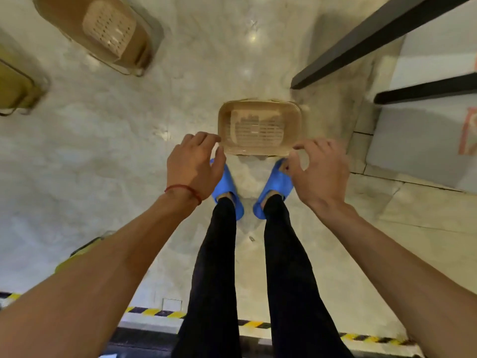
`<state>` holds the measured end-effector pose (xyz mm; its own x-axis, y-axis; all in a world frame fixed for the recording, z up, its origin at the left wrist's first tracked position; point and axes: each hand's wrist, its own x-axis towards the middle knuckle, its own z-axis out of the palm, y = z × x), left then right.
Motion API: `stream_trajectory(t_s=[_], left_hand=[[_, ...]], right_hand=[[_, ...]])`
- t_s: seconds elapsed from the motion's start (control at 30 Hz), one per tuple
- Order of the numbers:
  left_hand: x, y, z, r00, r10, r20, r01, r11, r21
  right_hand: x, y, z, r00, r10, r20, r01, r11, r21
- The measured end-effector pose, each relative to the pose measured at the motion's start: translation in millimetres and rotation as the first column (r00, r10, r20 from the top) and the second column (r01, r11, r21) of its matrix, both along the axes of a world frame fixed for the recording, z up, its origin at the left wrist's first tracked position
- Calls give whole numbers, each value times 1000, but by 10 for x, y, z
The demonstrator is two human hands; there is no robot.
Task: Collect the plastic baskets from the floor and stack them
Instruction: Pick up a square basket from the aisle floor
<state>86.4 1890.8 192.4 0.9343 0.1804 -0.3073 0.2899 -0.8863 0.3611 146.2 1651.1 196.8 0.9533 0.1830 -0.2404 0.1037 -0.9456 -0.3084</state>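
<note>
Two bare forearms extend down from the camera, the left hand [193, 166] and the right hand [320, 171] hanging above a pair of blue slippers [275, 186] on a pale marble floor [129, 151]. Both hands are empty, with fingers spread and loosely curled and nothing in their grasp. The right is blurred.

Just beyond the slipper toes sits a tan plastic basket [291, 120], mouth up and slotted base showing. Its long axis runs side to side across the person. Its two short ends face the two hands, so it lies between them and a little farther out from the slippers than the fingertips.

The left fingertips overlap the basket's near left corner in this view, and the right fingertips sit beside the near right corner. Whether either touches the rim cannot be told. Neither hand looks clearly nearer, and a two-handed lift by the short ends appears to be the step at hand.

Well beyond the slippers and off to the person's left lies a second tan basket [64, 21]. A darker, olive basket [15, 83] sits farther left, cut by the frame edge. By that count most of the collecting seems not yet done.

Black bars [361, 40] slant past the slippers on the right, and yellow-and-black tape [154, 311] runs behind the heels.
</note>
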Motion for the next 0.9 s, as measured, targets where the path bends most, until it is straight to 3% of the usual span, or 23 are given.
stream_trajectory(t_s=[0.13,0.3,0.4,0.5,0.67,0.73,0.8,0.9], left_hand=[[-15,-74,-923,991,45,-125,-47,999,-13],[15,-136,-1975,965,230,-128,-241,968,-75],[109,-179,-2503,846,507,-165,-533,790,-304],[251,-239,-2916,701,667,-251,-706,599,-377],[427,-263,-3300,594,758,-269,-788,480,-386],[445,-261,-3371,574,778,-255,-805,477,-353],[443,-231,-3402,562,777,-282,-814,461,-353],[437,-180,-3402,502,752,-427,-847,327,-420]], right_hand=[[3,-171,-898,992,-61,-115,58,998,-26],[103,-382,-1905,968,-198,-153,198,980,-15],[223,-482,-2429,941,-303,-154,310,950,27],[379,-567,-2863,886,-423,-192,448,887,115],[548,-524,-3304,755,-504,-419,645,686,337],[579,-468,-3381,663,-535,-523,734,601,316],[575,-454,-3421,622,-545,-562,764,580,283],[572,-479,-3432,573,-496,-653,793,537,287]])
